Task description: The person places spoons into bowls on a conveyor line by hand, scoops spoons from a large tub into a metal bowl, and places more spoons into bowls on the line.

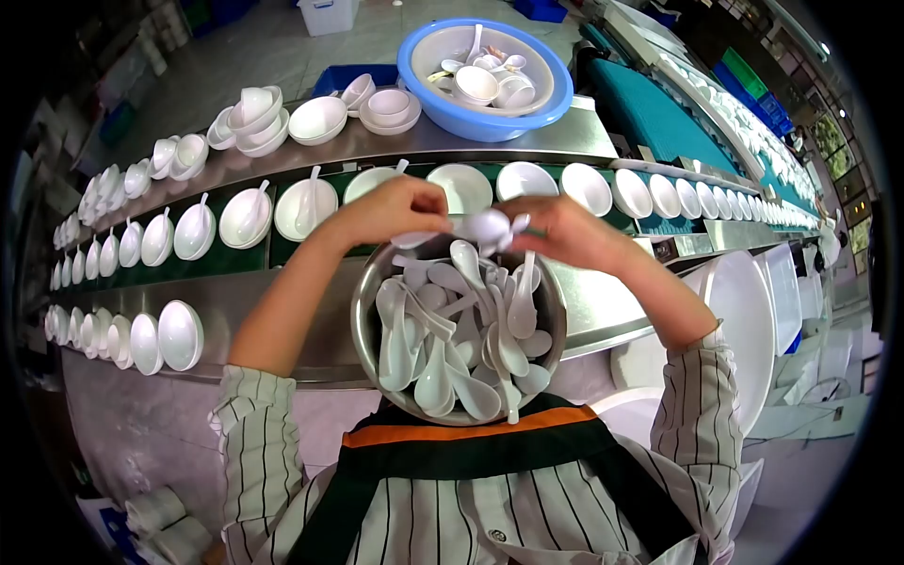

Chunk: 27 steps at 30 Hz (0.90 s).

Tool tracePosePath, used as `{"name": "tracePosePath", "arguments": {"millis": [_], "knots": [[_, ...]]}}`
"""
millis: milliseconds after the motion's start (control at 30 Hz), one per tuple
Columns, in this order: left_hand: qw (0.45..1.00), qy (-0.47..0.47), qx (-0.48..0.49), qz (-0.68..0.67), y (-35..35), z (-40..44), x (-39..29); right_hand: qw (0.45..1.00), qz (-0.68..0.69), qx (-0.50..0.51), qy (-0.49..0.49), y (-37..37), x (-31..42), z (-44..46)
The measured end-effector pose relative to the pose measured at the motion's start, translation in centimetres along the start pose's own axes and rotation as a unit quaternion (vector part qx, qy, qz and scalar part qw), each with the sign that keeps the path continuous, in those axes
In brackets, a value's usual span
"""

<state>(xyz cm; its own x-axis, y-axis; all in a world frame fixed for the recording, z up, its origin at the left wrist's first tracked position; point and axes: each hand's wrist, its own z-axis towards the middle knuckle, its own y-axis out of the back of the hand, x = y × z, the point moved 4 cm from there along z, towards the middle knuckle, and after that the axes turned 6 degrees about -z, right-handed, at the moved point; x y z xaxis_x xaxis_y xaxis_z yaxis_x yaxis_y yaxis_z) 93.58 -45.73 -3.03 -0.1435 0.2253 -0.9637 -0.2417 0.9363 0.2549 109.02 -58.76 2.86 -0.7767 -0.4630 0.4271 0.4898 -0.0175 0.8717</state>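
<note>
A round metal basin (361, 330) heaped with white soup spoons (436, 381) stands close against my apron. Above its far rim, my left hand (400, 209) is closed, with a white spoon (411, 241) at its fingertips. Facing it, my right hand (565, 231) is closed around several white spoons (488, 228), slightly blurred, whose ends point toward the left hand. Just beyond my hands runs a row of white bowls (459, 188) on a green conveyor belt (273, 247). Bowls on the left part of the row have a spoon lying in them.
Beyond the belt, a steel ledge (556, 141) carries a blue tub (428, 111) of mixed dishes and stacked bowls (254, 122). Several bowls (180, 335) line the near ledge at left. A teal conveyor (650, 104) stretches away at right, near large white containers (744, 320).
</note>
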Motion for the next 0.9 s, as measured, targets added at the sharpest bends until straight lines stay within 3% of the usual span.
{"name": "tracePosePath", "arguments": {"millis": [33,100,233,300,433,533,667,833,900], "knots": [[0.999,-0.002,-0.003,-0.052,0.9,0.7,0.6,0.999,-0.009,-0.011,-0.029,1.0,-0.9,0.6],[0.994,0.006,-0.078,-0.075,2.8,2.4,1.8,0.978,0.071,-0.004,-0.194,2.4,-4.4,1.0],[0.964,0.044,-0.261,0.030,5.9,5.9,9.3,0.977,0.011,-0.074,-0.199,1.5,-12.4,1.9],[0.933,0.033,-0.322,0.154,6.4,6.6,12.7,0.942,0.113,-0.035,-0.314,-2.2,-16.8,1.7],[0.897,0.103,-0.334,0.271,5.5,5.1,12.5,0.943,0.148,-0.018,-0.299,-6.8,-20.4,1.2],[0.872,0.053,-0.382,0.301,4.5,3.0,10.1,0.938,0.221,-0.074,-0.255,-5.7,-20.6,1.4],[0.944,0.038,-0.277,0.175,1.6,2.9,8.0,0.967,0.020,-0.131,-0.217,-1.7,-19.9,1.4],[0.935,0.073,-0.277,0.207,2.8,4.1,8.6,0.943,-0.008,0.071,-0.326,-4.7,-22.5,0.1],[0.918,0.059,-0.285,0.269,3.6,4.8,8.0,0.971,-0.140,-0.040,-0.190,-4.8,-22.7,-0.4]]}}
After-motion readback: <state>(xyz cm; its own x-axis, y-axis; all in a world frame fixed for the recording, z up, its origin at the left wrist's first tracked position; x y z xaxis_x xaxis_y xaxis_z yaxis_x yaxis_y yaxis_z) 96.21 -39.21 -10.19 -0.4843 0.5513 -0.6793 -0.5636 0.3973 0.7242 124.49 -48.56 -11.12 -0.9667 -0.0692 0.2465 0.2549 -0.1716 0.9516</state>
